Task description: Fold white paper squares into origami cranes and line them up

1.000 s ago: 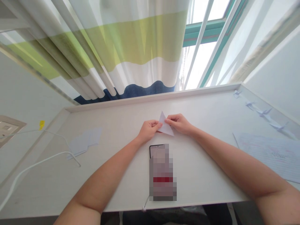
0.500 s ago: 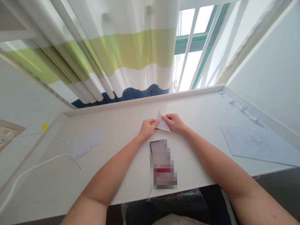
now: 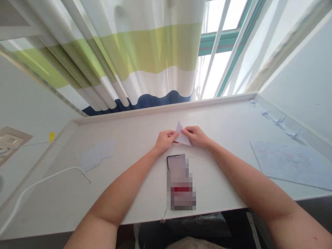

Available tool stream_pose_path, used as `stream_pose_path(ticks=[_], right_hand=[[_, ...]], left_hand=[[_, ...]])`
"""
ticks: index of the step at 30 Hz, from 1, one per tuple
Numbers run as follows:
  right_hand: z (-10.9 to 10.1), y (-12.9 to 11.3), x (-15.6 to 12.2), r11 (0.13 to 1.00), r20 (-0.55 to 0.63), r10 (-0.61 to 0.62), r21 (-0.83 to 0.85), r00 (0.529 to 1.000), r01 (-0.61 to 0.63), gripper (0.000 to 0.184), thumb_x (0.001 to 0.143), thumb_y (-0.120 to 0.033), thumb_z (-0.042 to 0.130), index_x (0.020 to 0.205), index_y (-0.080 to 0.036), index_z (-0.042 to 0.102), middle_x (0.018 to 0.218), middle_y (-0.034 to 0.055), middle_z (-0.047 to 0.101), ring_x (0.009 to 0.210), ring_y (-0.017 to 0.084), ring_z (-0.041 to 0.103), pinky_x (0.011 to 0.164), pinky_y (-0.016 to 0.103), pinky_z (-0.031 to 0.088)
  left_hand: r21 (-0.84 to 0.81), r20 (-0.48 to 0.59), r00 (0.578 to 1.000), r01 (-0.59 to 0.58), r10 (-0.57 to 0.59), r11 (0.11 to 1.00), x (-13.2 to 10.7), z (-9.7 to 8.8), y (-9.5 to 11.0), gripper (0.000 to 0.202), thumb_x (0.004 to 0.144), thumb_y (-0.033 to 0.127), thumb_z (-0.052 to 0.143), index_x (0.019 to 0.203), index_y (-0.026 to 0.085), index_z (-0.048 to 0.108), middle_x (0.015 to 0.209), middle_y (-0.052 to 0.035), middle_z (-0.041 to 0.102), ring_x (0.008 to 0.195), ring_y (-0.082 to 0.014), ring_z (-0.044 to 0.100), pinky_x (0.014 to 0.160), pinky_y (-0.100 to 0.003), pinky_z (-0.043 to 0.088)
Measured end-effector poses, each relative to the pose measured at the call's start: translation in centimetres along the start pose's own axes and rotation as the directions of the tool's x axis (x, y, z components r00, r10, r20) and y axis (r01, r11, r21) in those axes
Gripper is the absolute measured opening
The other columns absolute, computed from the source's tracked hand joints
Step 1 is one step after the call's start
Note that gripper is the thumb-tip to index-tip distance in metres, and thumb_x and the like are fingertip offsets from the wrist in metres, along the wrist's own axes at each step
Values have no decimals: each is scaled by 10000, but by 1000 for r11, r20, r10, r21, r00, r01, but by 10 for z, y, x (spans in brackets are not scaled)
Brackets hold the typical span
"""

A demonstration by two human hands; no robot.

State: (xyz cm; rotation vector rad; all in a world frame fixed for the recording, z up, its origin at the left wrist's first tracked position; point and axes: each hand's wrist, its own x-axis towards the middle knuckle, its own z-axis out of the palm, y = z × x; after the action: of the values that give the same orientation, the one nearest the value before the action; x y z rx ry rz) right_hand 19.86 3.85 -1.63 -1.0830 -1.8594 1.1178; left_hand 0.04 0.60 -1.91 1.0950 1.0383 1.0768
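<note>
A small white piece of folded paper (image 3: 182, 138), pointed at the top, is held up over the white desk between both hands. My left hand (image 3: 166, 141) pinches its left side, thumb in front and fingers curled behind. On the other side, my right hand (image 3: 196, 135) grips it with the thumb pressed near its middle. Part of the paper is hidden by the fingers. Just below the hands lies a smartphone (image 3: 178, 180), its screen mostly blurred out.
Loose white paper sheets (image 3: 91, 158) lie on the left of the desk (image 3: 135, 193), near a white cable (image 3: 52, 174). At the right are a written-on sheet (image 3: 290, 162) and several small folded paper pieces (image 3: 280, 121) along the raised edge. A curtain (image 3: 155, 48) hangs behind.
The view has shifted slightly, so the desk's right side appears farther right. Both hands keep their hold on the paper, with hardly any movement of the fingers.
</note>
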Motion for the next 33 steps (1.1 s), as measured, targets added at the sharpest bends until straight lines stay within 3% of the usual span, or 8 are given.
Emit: stream_pose_path(ticks=[8, 18, 33], right_hand=[[-1, -1, 1, 999, 14, -20, -37, 1000, 20, 613, 924, -758, 542, 627, -228, 460, 617, -33, 425, 610, 125, 359, 569, 301, 272], [0, -2, 0, 993, 21, -25, -116, 999, 27, 632, 936, -767, 491, 601, -241, 384, 612, -44, 344, 604, 122, 319, 576, 306, 257], [-1, -3, -1, 996, 50, -4, -92, 999, 9, 637, 942, -772, 497, 608, -237, 412, 601, -37, 380, 599, 125, 334, 565, 303, 258]], left_hand=[[13, 1, 1000, -7, 7, 1000, 1, -1, -1, 552, 699, 621, 928, 894, 122, 794, 845, -78, 804, 771, -193, 750, 778, -376, 674], [0, -8, 1000, -4, 4, 1000, -2, 0, 1, 581, 674, 651, 932, 877, 124, 797, 725, -41, 765, 712, -165, 728, 744, -327, 668], [4, -56, 998, -18, 18, 1000, 0, 0, 1, 547, 702, 606, 929, 916, 115, 818, 798, -69, 794, 749, -181, 737, 769, -362, 684]])
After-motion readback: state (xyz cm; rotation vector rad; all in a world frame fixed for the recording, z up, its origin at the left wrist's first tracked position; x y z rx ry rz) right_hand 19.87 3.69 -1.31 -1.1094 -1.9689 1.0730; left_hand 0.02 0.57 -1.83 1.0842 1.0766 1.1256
